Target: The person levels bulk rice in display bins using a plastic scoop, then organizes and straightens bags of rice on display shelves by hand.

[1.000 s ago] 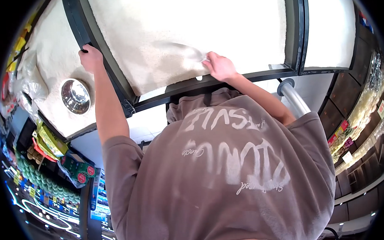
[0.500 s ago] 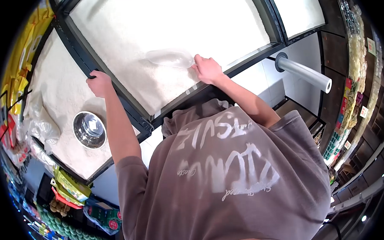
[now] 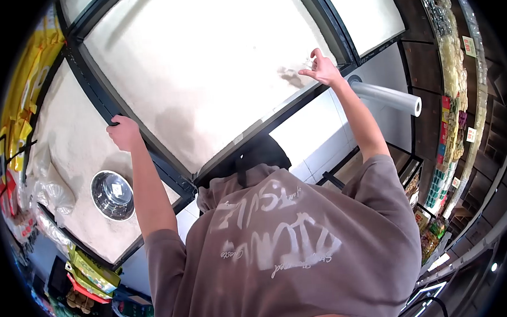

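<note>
My left hand [image 3: 124, 133] is closed on the black frame [image 3: 95, 100] that divides two bins, its fingers curled over the bar. Over the right front corner of the large bin, my right hand [image 3: 322, 69] has its thumb and forefinger apart and holds nothing I can see. A pale, fine-grained white mass [image 3: 205, 65] fills this bin. Beside the right fingertips are a small shadow and a faint clear shape, too indistinct to name. The clear scoop seen earlier cannot be made out.
A steel bowl [image 3: 112, 195] rests on the white contents of the left bin, near a clear plastic bag [image 3: 56, 185]. A roll of clear plastic [image 3: 388, 98] juts out at the right. Yellow packages [image 3: 35, 71] line the far left; packaged goods [image 3: 449, 96] fill the right shelves.
My right hand has moved right along the bin's front edge, and its fingers have opened. The clear scoop it held no longer shows in it. My left hand stays on the frame.
</note>
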Available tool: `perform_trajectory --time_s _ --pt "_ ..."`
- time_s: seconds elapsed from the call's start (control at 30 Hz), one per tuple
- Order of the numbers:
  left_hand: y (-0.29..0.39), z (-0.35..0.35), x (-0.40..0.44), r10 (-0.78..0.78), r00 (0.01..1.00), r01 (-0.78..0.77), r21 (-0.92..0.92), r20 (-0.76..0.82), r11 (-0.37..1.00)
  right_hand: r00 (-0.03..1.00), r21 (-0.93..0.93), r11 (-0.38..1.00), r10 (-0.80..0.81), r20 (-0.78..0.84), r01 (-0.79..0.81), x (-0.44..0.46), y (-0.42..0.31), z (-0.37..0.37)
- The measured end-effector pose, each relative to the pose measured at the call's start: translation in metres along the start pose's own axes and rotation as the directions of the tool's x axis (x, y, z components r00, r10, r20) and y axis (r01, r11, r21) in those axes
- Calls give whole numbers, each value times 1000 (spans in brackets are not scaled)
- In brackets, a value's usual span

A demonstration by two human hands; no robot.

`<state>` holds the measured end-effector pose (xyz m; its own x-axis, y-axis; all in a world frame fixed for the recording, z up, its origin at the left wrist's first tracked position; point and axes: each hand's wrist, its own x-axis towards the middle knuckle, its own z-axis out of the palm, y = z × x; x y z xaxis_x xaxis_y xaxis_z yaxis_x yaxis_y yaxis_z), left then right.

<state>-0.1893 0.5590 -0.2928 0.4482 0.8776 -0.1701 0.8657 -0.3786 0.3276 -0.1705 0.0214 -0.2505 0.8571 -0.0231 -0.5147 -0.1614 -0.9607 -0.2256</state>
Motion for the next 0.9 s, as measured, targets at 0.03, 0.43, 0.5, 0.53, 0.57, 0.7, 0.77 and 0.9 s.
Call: perform_trajectory --time_s 0.03,0.43,0.5,0.53,0.57,0.7,0.77,0.9 --pt "0 0 0 -2 1000 2 3 0 1000 1000 72 997 -14 -25 15 2 2 -4" --pt "-4 7 6 3 999 -1 35 -39 999 990 -202 970 -139 0 136 62 -2 3" --pt "-4 7 6 -13 998 16 45 -55 999 989 -63 987 -147 6 147 76 -9 0" --pt "-4 7 7 -11 998 13 46 -57 999 986 -66 984 -163 14 164 86 -10 -2" --pt "-5 7 7 -7 998 10 50 -58 999 970 -26 971 -240 -23 240 95 -11 -2" --pt "-13 17 13 -15 994 22 65 -108 998 926 -89 927 -370 -79 363 126 -26 -31" --pt "-15 20 16 -2 991 11 71 -134 997 936 -131 933 -345 -75 334 140 -36 -48" --pt "-15 19 16 -40 990 50 65 -138 997 944 -365 877 -329 16 312 179 -28 -53"
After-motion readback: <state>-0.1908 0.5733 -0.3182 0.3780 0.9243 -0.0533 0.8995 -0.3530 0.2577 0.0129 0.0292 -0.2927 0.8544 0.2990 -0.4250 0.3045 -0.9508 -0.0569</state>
